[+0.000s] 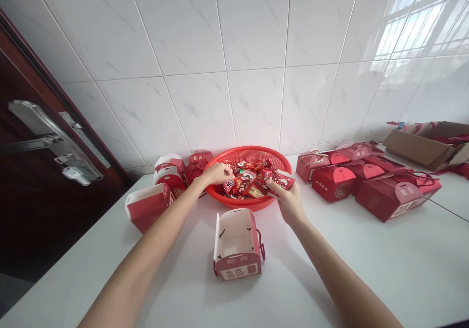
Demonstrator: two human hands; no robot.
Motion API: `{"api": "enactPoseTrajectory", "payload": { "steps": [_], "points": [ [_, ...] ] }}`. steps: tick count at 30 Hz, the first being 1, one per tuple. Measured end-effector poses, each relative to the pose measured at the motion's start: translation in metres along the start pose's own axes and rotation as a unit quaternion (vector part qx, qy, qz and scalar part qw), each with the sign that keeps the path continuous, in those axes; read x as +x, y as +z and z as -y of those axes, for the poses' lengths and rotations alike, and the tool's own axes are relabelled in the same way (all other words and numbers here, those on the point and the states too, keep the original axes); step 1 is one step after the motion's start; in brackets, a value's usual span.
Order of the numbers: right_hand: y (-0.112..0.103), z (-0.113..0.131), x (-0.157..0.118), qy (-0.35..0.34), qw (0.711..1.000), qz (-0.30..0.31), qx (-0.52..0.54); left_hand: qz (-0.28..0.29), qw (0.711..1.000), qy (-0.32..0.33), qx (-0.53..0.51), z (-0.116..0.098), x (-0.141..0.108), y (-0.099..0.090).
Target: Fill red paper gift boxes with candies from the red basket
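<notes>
A red plastic basket [252, 205] full of wrapped candies [246, 177] stands against the tiled wall. My left hand [219, 173] is over the basket's left side, its fingers curled together at a small red packet; what they grip, if anything, is hidden. Over the right rim, my right hand [289, 198] pinches red candy packets [281, 181] between thumb and fingers. In front of the basket, between my forearms, an open red gift box [237, 267] shows its bare white inside, with a dark red cord handle at its side.
Open red boxes [148, 208] stand left of the basket. Several closed red boxes [388, 198] are grouped at right, beside a brown cardboard carton [417, 147]. All rest on a white table [176, 289]. A dark door [32, 181] with a metal handle borders the left.
</notes>
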State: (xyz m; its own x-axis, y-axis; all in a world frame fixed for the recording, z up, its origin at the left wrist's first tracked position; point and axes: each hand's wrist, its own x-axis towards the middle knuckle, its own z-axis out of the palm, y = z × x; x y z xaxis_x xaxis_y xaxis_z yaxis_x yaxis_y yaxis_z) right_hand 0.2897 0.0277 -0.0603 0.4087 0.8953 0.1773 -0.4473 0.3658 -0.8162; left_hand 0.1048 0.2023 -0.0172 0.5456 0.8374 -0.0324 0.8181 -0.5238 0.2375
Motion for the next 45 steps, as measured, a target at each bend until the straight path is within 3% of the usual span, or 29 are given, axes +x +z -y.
{"api": "enactPoseTrajectory", "payload": {
  "steps": [5, 12, 17, 23, 34, 41, 45],
  "points": [
    [0.000, 0.000, 0.000, 0.004, 1.000, 0.004, 0.001, 0.128, 0.990, 0.054, -0.006, 0.000, -0.005, -0.003],
    [-0.001, -0.002, 0.000, -0.007, 1.000, 0.004, -0.002, 0.173, 0.984, 0.026, 0.044, -0.003, -0.004, 0.008],
    [-0.001, -0.001, 0.001, -0.004, 1.000, 0.012, -0.003, 0.135, 0.989, 0.049, 0.032, -0.005, 0.003, 0.018],
    [0.000, -0.001, 0.001, 0.000, 1.000, 0.008, 0.000, 0.063, 0.992, 0.085, -0.073, 0.007, 0.010, 0.013],
    [-0.001, -0.002, 0.000, -0.004, 1.000, 0.007, -0.008, -0.008, 0.955, 0.091, -0.283, 0.017, 0.023, 0.021],
    [-0.001, -0.003, 0.001, -0.008, 1.000, 0.006, -0.004, -0.065, 0.957, 0.071, -0.273, 0.019, 0.026, 0.024],
    [-0.001, -0.003, 0.001, -0.010, 1.000, 0.013, -0.015, -0.057, 0.969, 0.059, -0.231, 0.018, 0.022, 0.023]
  ]
}}
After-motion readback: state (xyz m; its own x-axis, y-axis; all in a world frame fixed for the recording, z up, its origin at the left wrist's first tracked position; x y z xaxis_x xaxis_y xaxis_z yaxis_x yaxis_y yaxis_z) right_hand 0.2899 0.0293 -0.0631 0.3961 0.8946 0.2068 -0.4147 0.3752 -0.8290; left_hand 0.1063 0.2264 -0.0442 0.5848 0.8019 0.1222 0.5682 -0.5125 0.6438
